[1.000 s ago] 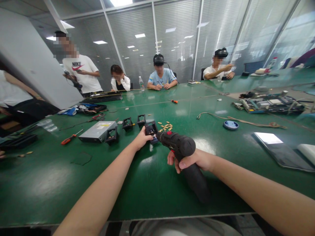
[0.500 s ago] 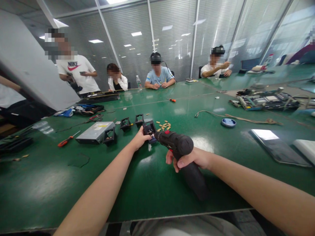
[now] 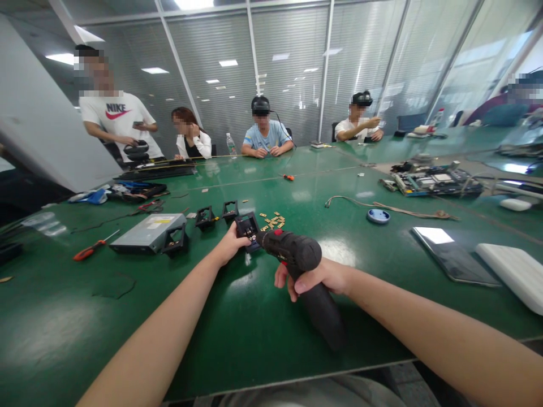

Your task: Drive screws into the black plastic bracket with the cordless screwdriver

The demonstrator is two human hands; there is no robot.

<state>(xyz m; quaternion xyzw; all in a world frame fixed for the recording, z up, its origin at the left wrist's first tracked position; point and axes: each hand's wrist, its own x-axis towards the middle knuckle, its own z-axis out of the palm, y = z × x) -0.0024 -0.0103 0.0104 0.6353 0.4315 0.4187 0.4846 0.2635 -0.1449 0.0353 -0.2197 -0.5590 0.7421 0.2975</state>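
Note:
My right hand (image 3: 316,278) is wrapped round the grip of a black cordless screwdriver (image 3: 302,270) with a red switch, its nose pointing left and away. The tool's tip meets a small black bracket (image 3: 247,228) that my left hand (image 3: 229,245) pinches and steadies on the green table (image 3: 254,316). Just beyond the bracket lies a scatter of several small gold-coloured parts (image 3: 271,220). Two similar black brackets (image 3: 216,215) stand to the left of it.
A silver drive (image 3: 146,232) with another bracket, a red-handled screwdriver (image 3: 88,250), a blue round dish (image 3: 378,216), a cable, a dark tablet (image 3: 452,254), a white slab (image 3: 513,274) and circuit boards (image 3: 432,182) lie around. Several people sit or stand at the far side.
The view has swung a little to the right, so everything sits further left in the frame. Both hands keep the same hold on bracket and screwdriver.

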